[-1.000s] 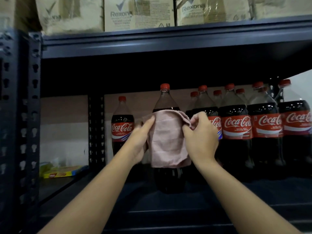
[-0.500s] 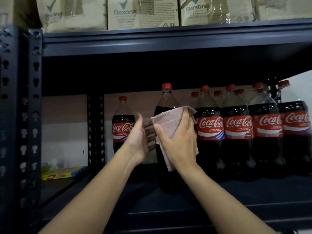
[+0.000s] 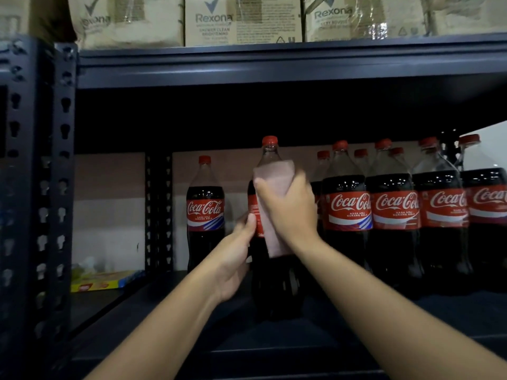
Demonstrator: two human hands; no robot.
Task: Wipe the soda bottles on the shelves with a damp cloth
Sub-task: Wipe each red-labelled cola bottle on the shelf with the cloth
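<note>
A tall cola bottle [image 3: 270,157] with a red cap stands upright near the front of the dark shelf [image 3: 315,338]. My left hand [image 3: 233,259] grips its left side at label height. My right hand [image 3: 288,207] holds a folded pink cloth [image 3: 274,174] against the bottle's shoulder and front; the cloth hangs down below my palm. A single cola bottle [image 3: 205,209] stands behind to the left. A row of several cola bottles [image 3: 395,212] stands to the right.
Cardboard boxes [image 3: 242,20] sit on the shelf above. A perforated steel upright [image 3: 64,160] frames the left side, another upright [image 3: 159,212] stands further back. A yellow packet [image 3: 101,282] lies on the neighbouring shelf at the lower left.
The cloth was spread over the bottle with both hands, then my right hand folded it and slid up to the bottle's shoulder. My left hand moved lower and took the bottle's side.
</note>
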